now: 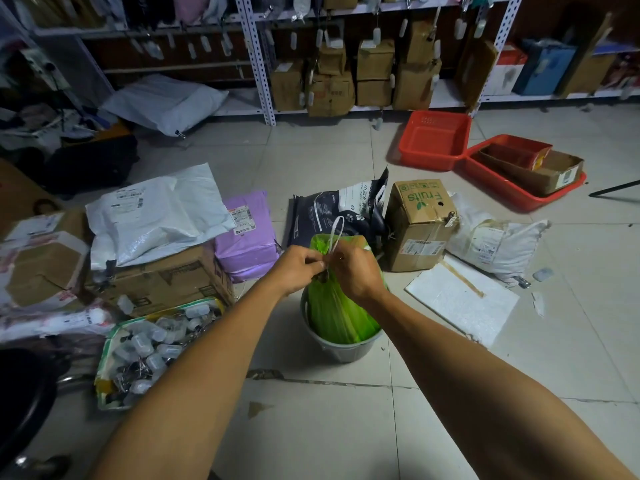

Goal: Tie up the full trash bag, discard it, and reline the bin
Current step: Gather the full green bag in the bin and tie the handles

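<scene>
The green trash bag (337, 306) sits in the grey bin (341, 348) on the tiled floor (329, 427), its neck gathered up above the rim. The left hand (298, 268) pinches the gathered plastic at the neck, and the right hand (353, 271) is closed on the white drawstring (336, 233), whose loop stands up just above the fingers. The step in hand looks like the tying itself, with the bag not yet lifted out.

To do it well, I would keep the left hand tight on the neck so the gather does not slip open, draw the string snug against it, and pull the knot down close to the contents before any lifting. The plastic looks thin, so a steady pull seems safer than a jerk.

Readable writing is sparse: the brown carton (420, 223) just beyond the bin, turned upside down to the camera, bears "Fruits" in green. The dark pouch (341, 209) beside it has Chinese characters and paw prints, too small to read. Shipping labels on the white parcel (156, 213) and purple parcel (246, 233) are illegible
</scene>
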A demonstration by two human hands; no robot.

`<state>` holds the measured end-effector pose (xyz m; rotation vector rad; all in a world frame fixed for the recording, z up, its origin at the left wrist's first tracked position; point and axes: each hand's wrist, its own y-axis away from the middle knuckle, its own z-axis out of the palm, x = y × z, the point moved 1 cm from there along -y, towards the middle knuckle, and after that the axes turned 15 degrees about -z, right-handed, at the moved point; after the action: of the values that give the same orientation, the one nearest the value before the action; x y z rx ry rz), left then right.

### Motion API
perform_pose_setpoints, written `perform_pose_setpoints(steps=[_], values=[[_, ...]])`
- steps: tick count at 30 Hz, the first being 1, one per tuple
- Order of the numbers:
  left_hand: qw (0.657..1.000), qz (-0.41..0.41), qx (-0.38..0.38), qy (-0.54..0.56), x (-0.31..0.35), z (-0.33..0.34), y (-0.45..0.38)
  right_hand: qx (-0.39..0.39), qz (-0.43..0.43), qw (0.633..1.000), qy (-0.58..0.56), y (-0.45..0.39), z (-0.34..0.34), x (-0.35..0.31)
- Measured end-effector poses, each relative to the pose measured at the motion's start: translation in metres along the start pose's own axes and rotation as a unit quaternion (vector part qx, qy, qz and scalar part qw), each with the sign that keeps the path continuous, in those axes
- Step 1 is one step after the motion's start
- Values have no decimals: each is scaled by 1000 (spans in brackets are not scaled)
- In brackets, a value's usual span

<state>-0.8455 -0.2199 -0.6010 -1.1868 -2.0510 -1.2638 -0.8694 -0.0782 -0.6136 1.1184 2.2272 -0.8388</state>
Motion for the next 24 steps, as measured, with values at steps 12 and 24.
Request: perform_pose_setpoints(steps=[12,24], values=[[987,56,50,141,-11,0,2,40,34,996,-68,-4,-4,0],[985,65,105,116,-12,-2,-7,-41,72,992,-90,-5,-3,-4]])
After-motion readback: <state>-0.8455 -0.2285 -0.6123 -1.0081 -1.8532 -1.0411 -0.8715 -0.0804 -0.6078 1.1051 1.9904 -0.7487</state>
